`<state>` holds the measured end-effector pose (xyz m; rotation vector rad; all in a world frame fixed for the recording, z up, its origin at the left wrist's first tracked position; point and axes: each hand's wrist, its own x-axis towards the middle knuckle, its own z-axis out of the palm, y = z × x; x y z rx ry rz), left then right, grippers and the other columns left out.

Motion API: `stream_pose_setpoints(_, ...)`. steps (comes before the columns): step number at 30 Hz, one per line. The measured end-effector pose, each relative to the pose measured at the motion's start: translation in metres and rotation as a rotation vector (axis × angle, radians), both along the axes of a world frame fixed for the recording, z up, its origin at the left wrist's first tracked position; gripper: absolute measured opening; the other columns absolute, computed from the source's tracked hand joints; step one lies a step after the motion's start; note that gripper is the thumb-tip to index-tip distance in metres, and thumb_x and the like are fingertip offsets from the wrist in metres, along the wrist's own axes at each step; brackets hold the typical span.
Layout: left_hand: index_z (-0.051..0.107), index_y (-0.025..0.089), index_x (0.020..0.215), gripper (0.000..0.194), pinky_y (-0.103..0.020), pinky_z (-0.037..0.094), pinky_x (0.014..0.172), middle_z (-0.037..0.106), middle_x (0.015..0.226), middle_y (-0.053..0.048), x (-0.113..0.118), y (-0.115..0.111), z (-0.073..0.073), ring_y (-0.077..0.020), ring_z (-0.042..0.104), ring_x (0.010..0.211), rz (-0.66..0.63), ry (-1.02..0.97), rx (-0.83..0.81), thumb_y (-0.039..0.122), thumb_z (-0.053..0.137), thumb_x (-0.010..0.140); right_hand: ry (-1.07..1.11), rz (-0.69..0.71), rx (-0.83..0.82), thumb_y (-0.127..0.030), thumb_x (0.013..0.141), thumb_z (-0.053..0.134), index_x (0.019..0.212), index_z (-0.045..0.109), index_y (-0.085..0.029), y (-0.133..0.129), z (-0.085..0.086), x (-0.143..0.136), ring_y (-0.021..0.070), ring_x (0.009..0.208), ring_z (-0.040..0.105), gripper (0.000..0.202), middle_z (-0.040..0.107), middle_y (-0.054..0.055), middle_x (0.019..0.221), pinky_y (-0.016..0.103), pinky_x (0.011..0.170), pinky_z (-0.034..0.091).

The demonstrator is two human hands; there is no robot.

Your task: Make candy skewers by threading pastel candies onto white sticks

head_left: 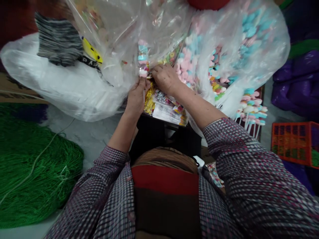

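Note:
A marshmallow skewer (143, 56) in a printed clear wrapper points away from me, its white stick toward my body. My left hand (137, 94) is closed around it near the stick, just below the marshmallows. Beside it, my right hand (164, 78) has bent fingers close to the wrapper's lower end; whatever is between its fingertips is hidden. Gold twist ties (149, 101) lie under and between my hands. Next to them are stacked printed wrappers (166, 113) in a dark tray.
Large clear bags of pink, blue and white marshmallows (185, 63) stand at the back right. Finished-looking marshmallow sticks (251, 108) lie further right, near an orange basket (291, 142). A striped grey glove (58, 39) rests on white plastic (74, 86). Green netting (37, 166) fills the left.

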<state>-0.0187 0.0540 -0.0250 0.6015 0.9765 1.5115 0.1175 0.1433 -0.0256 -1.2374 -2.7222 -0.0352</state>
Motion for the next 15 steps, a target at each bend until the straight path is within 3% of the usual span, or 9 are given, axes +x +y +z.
stream_pose_setpoints(4, 0.053, 0.017, 0.072, 0.029, -0.029, 0.059, 0.093, 0.064, 0.087, -0.002, 0.002, 0.0, -0.002, -0.0154, 0.069, 0.104, 0.043, 0.023, -0.026, 0.025, 0.061, 0.099, -0.047, 0.009, 0.003, -0.032, 0.107, 0.029, 0.109, 0.07, -0.013, -0.006, 0.016, 0.01, 0.0275, 0.111, 0.063, 0.045, 0.074, 0.016, 0.105, 0.045, 0.095, 0.044)
stream_pose_setpoints(9, 0.053, 0.018, 0.073, 0.029, -0.031, 0.059, 0.097, 0.069, 0.095, -0.003, 0.002, 0.0, -0.006, -0.0182, 0.069, 0.113, 0.044, 0.066, 0.004, 0.03, 0.064, 0.097, -0.113, 0.062, 0.002, -0.027, 0.106, 0.028, 0.111, 0.069, -0.015, -0.034, 0.032, 0.043, 0.0287, 0.111, 0.06, 0.044, 0.072, 0.015, 0.108, 0.048, 0.097, 0.042)
stream_pose_setpoints(15, 0.059, 0.02, 0.079, 0.027, -0.031, 0.06, 0.092, 0.073, 0.105, -0.006, -0.001, 0.003, -0.013, -0.0187, 0.071, 0.109, 0.009, 0.143, 0.046, 0.04, 0.065, 0.096, -0.013, 0.003, -0.047, -0.026, 0.103, 0.041, 0.104, 0.075, -0.022, -0.062, 0.007, 0.076, 0.0247, 0.1, 0.063, 0.034, 0.076, 0.01, 0.109, 0.04, 0.086, 0.047)
